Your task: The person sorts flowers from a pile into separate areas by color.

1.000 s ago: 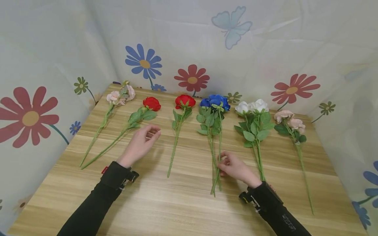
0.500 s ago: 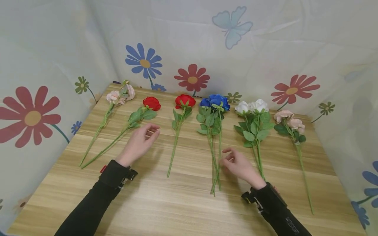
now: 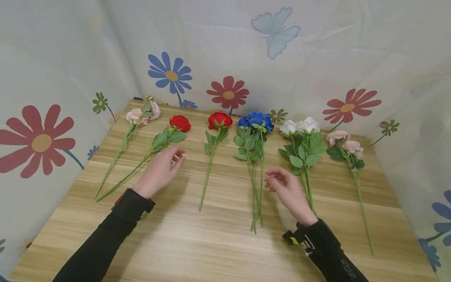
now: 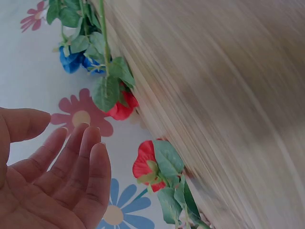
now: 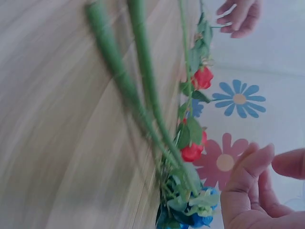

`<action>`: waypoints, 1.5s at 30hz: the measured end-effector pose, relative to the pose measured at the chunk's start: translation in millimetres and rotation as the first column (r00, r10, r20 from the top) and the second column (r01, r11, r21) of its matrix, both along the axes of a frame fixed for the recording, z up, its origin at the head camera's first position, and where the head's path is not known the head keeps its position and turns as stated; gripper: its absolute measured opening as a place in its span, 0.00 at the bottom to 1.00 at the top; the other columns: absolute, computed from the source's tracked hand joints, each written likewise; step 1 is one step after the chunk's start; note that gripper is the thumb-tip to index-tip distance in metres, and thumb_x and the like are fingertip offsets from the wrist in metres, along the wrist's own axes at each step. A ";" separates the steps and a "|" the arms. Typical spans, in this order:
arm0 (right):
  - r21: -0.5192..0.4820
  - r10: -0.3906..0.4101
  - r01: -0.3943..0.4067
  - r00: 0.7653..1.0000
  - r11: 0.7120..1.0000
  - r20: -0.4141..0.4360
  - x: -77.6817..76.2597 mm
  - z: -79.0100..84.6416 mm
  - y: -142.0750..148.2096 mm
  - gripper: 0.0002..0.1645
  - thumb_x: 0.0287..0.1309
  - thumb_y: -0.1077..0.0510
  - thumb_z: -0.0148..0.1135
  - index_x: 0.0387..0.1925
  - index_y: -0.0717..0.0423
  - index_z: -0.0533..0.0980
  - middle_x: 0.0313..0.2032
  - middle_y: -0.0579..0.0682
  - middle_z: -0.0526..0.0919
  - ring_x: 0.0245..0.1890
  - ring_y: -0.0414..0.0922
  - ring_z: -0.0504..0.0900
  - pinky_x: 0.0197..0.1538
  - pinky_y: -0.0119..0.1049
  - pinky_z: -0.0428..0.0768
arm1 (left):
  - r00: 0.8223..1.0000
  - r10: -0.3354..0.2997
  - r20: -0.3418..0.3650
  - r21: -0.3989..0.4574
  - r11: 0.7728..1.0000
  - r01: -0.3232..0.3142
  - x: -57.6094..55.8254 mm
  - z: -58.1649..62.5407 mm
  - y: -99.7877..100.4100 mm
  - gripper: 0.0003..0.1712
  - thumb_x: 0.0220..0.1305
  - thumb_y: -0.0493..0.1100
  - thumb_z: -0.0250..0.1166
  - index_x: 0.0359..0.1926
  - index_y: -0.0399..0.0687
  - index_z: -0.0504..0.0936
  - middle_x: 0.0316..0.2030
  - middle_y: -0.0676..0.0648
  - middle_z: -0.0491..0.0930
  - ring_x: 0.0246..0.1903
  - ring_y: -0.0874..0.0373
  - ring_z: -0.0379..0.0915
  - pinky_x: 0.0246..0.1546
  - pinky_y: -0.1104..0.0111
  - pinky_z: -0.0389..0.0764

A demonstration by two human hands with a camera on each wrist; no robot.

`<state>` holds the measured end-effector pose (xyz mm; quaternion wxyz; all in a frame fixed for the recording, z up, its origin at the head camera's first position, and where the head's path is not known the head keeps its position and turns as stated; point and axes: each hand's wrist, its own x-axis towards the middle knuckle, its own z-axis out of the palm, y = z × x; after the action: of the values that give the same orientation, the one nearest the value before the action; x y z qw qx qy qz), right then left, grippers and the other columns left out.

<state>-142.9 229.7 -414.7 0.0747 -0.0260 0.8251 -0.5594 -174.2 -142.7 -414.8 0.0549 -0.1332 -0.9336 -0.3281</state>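
Above the table, my left hand (image 3: pixel 161 170) hovers with relaxed, slightly bent fingers and holds nothing. Nearest to it lies a red rose (image 3: pixel 180 123) with a long green stem. A second red rose (image 3: pixel 220 120) lies to its right. My right hand (image 3: pixel 289 192), also holding nothing, has loosely curled fingers just right of the crossed stems of the blue roses (image 3: pixel 256 121); its thumb and forefinger stand apart in the right wrist view. White roses (image 3: pixel 306 125) lie beyond it, their stem ends hidden behind the right wrist.
Pale pink roses (image 3: pixel 143 114) lie at the table's far left, and more pale pink roses (image 3: pixel 345 143) at the far right. The wooden table (image 3: pixel 211 250) meets a white curtain (image 3: pixel 218 43) printed with flowers and a butterfly at the back and sides.
My right hand has let go of a blue rose stem and moved slightly up and away from it. The left hand has drifted a little to the left. The flowers stay put.
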 end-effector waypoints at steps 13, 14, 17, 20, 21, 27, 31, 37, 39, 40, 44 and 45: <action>-0.330 0.010 0.009 0.998 0.944 0.057 -3.3 11.8 -24.1 0.12 0.75 0.60 0.50 0.53 0.61 0.70 0.41 0.47 0.81 0.43 0.42 0.82 0.47 0.30 0.84 | 0.995 0.049 -0.085 -0.178 0.982 -0.064 3.5 7.3 -27.2 0.17 0.72 0.38 0.59 0.57 0.32 0.77 0.51 0.34 0.82 0.48 0.39 0.82 0.48 0.49 0.82; -0.360 0.016 0.009 0.998 0.933 0.066 -3.4 12.5 -26.0 0.11 0.74 0.60 0.50 0.53 0.60 0.70 0.42 0.47 0.81 0.43 0.41 0.82 0.47 0.30 0.83 | 0.995 0.057 -0.082 -0.190 0.979 -0.072 4.0 8.3 -30.1 0.18 0.72 0.37 0.59 0.58 0.32 0.77 0.52 0.33 0.82 0.49 0.39 0.81 0.48 0.48 0.82; -0.429 0.035 0.003 0.996 0.903 0.080 -3.6 14.6 -31.4 0.12 0.74 0.62 0.50 0.54 0.62 0.69 0.43 0.49 0.80 0.43 0.40 0.81 0.47 0.28 0.83 | 0.993 0.077 -0.092 -0.225 0.969 -0.097 4.5 10.8 -38.5 0.18 0.71 0.37 0.60 0.58 0.31 0.76 0.52 0.31 0.82 0.48 0.36 0.82 0.47 0.47 0.81; -0.471 0.056 -0.005 0.994 0.882 0.093 -3.2 16.0 -36.2 0.12 0.74 0.63 0.49 0.54 0.63 0.69 0.42 0.48 0.79 0.43 0.39 0.80 0.47 0.27 0.82 | 0.989 0.087 -0.121 -0.263 0.958 -0.117 4.7 12.1 -47.2 0.17 0.69 0.36 0.61 0.56 0.30 0.77 0.49 0.30 0.83 0.46 0.35 0.82 0.44 0.46 0.81; -0.483 0.059 -0.004 0.994 0.876 0.097 -3.1 16.2 -38.1 0.11 0.74 0.63 0.49 0.53 0.62 0.69 0.41 0.47 0.79 0.42 0.39 0.80 0.48 0.27 0.82 | 0.987 0.090 -0.130 -0.276 0.953 -0.123 4.4 12.3 -50.0 0.17 0.69 0.36 0.61 0.55 0.30 0.77 0.48 0.30 0.83 0.45 0.34 0.82 0.43 0.46 0.81; -0.454 0.066 -0.019 0.994 0.891 0.086 -3.0 14.8 -49.6 0.10 0.74 0.63 0.49 0.53 0.60 0.70 0.40 0.47 0.79 0.40 0.38 0.80 0.46 0.29 0.82 | 0.984 0.133 -0.117 -0.363 0.917 -0.167 2.1 14.4 -64.8 0.20 0.68 0.38 0.63 0.57 0.29 0.76 0.48 0.28 0.82 0.43 0.32 0.81 0.40 0.43 0.81; -0.387 0.059 -0.035 0.997 0.921 0.051 -4.0 16.0 -59.4 0.12 0.74 0.62 0.50 0.55 0.62 0.70 0.40 0.49 0.80 0.40 0.39 0.81 0.45 0.30 0.82 | 0.984 0.155 -0.084 -0.409 0.896 -0.176 0.1 15.7 -70.2 0.20 0.68 0.39 0.64 0.55 0.30 0.77 0.48 0.28 0.81 0.42 0.31 0.81 0.40 0.42 0.81; -0.311 0.046 -0.042 0.999 0.950 0.005 -10.7 19.9 -79.9 0.12 0.72 0.63 0.52 0.54 0.63 0.73 0.40 0.50 0.82 0.37 0.39 0.82 0.42 0.29 0.82 | 0.986 0.164 -0.021 -0.442 0.883 -0.156 -2.4 14.6 -74.6 0.19 0.69 0.42 0.64 0.52 0.29 0.78 0.46 0.28 0.81 0.43 0.31 0.81 0.41 0.42 0.81; -0.271 0.048 -0.050 0.999 0.961 -0.017 -12.8 20.9 -86.6 0.12 0.72 0.64 0.53 0.53 0.63 0.74 0.40 0.54 0.82 0.36 0.38 0.82 0.42 0.29 0.82 | 0.986 0.167 0.004 -0.453 0.879 -0.147 -4.1 13.6 -76.1 0.19 0.69 0.43 0.64 0.50 0.28 0.78 0.45 0.28 0.82 0.42 0.32 0.81 0.41 0.42 0.81; -0.250 0.050 -0.056 0.998 0.967 -0.029 -13.6 21.4 -89.5 0.12 0.71 0.64 0.53 0.52 0.64 0.74 0.41 0.57 0.82 0.36 0.38 0.82 0.42 0.29 0.82 | 0.986 0.168 0.017 -0.456 0.878 -0.142 -5.1 13.2 -76.9 0.19 0.69 0.43 0.64 0.49 0.28 0.79 0.44 0.28 0.82 0.42 0.33 0.81 0.41 0.43 0.81; -0.180 0.083 -0.095 0.994 0.979 -0.069 -15.3 22.7 -99.4 0.12 0.70 0.64 0.54 0.52 0.64 0.75 0.44 0.66 0.81 0.37 0.43 0.83 0.43 0.30 0.82 | 0.984 0.169 0.054 -0.462 0.878 -0.125 -10.5 10.7 -80.4 0.16 0.69 0.44 0.64 0.41 0.31 0.81 0.38 0.31 0.84 0.35 0.36 0.82 0.36 0.44 0.81; -0.171 0.093 -0.105 0.993 0.980 -0.078 -15.9 22.2 -101.3 0.12 0.70 0.64 0.53 0.52 0.64 0.75 0.45 0.67 0.81 0.38 0.45 0.83 0.43 0.30 0.82 | 0.984 0.165 0.061 -0.461 0.879 -0.119 -12.0 10.1 -81.2 0.16 0.69 0.44 0.64 0.39 0.32 0.82 0.36 0.32 0.84 0.33 0.37 0.82 0.34 0.45 0.80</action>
<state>-158.8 128.5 -392.5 0.0709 -0.0931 0.7726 -0.6240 -186.2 -223.9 -404.7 0.0000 -0.0571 -0.9932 -0.1011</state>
